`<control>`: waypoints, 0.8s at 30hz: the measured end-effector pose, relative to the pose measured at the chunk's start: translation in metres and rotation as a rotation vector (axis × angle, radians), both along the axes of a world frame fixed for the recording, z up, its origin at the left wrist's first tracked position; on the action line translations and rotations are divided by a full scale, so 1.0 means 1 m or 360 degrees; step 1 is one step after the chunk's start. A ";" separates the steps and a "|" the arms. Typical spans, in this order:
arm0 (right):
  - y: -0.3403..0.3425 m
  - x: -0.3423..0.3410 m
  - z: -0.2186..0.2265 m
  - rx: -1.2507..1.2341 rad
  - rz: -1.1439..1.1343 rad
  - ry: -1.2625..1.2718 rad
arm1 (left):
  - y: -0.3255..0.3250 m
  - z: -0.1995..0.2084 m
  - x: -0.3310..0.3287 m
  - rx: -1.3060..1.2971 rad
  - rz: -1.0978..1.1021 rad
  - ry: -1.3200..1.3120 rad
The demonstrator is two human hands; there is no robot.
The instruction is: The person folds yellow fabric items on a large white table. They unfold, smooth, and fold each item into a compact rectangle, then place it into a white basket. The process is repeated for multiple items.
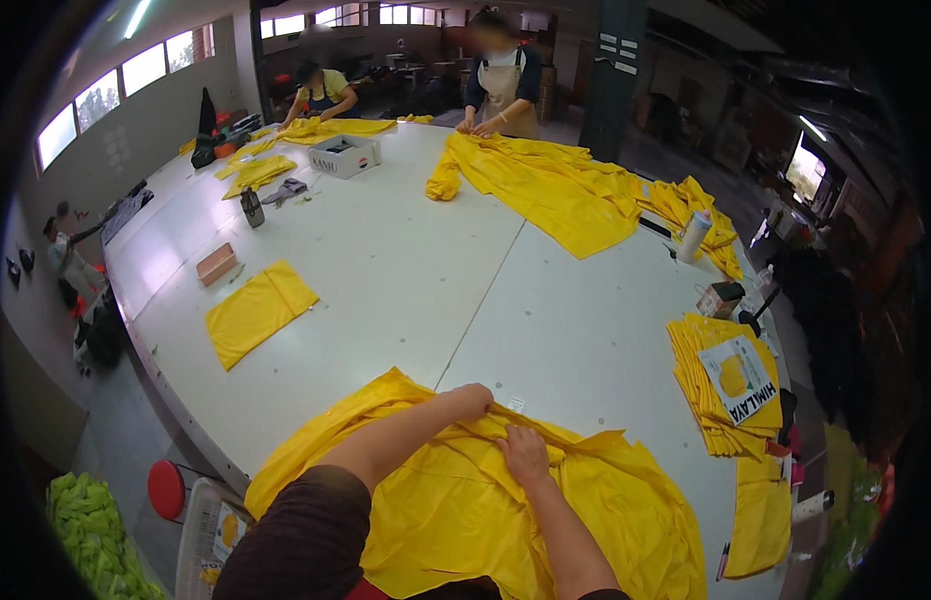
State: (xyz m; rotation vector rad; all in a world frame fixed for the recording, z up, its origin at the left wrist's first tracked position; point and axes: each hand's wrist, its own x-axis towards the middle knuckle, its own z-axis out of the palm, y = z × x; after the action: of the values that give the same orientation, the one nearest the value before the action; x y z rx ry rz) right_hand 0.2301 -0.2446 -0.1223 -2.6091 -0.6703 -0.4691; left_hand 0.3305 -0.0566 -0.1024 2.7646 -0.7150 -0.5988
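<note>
A large yellow garment (pixel 436 520) of thin, slightly shiny cloth lies spread and wrinkled at the near edge of the white table. My left hand (pixel 473 400) is closed on its far folded edge, fingers mostly hidden behind the cloth. Lower and to the right, my right hand (pixel 526 456) has its fingers bent into the same cloth, gripping a fold. Between and just beyond the hands a small white label (pixel 517 405) sticks out at the garment's edge. Which part of the garment lies under the hands cannot be made out.
On the white table (pixel 386 290) lie a folded yellow piece (pixel 261 312), a pink tray (pixel 217 263) and a dark bottle (pixel 252 207). Folded yellow pieces (pixel 701 380) are stacked at right. Two people (pixel 501 90) handle yellow cloth across the table. A red stool (pixel 166 489) stands left.
</note>
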 end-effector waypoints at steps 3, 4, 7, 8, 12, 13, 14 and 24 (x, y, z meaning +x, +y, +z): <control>-0.001 -0.001 -0.004 0.0011 0.0025 -0.0023 | 0.022 -0.009 0.005 -0.0354 0.0045 0.0151; -0.002 -0.001 -0.004 0.0000 0.0027 -0.0014 | 0.023 -0.007 0.004 -0.0363 0.0015 0.0166; 0.000 -0.001 0.000 -0.0006 0.0030 -0.0002 | 0.021 0.011 -0.002 -0.0209 -0.0010 0.0105; 0.000 -0.002 0.001 -0.0011 0.0031 0.0002 | 0.017 0.014 -0.003 -0.0136 -0.0007 0.0069; 0.001 0.004 -0.003 0.0093 -0.0022 -0.0053 | 0.006 0.025 -0.011 0.0359 -0.0092 -0.0648; 0.001 0.006 -0.002 0.0098 -0.0026 -0.0057 | 0.007 0.026 -0.011 0.0440 -0.0042 -0.0707; 0.002 0.006 -0.002 0.0104 -0.0029 -0.0058 | 0.009 0.026 -0.011 0.0524 0.0007 -0.0763; -0.004 0.007 -0.001 0.0025 0.0079 -0.0088 | 0.018 0.007 0.008 -0.0403 -0.0309 0.0046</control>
State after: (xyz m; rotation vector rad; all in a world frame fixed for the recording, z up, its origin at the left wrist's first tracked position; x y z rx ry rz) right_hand 0.2370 -0.2490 -0.1230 -2.5666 -0.7445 -0.5307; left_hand 0.3380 -0.0387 -0.0954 2.4684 -0.9871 -0.5414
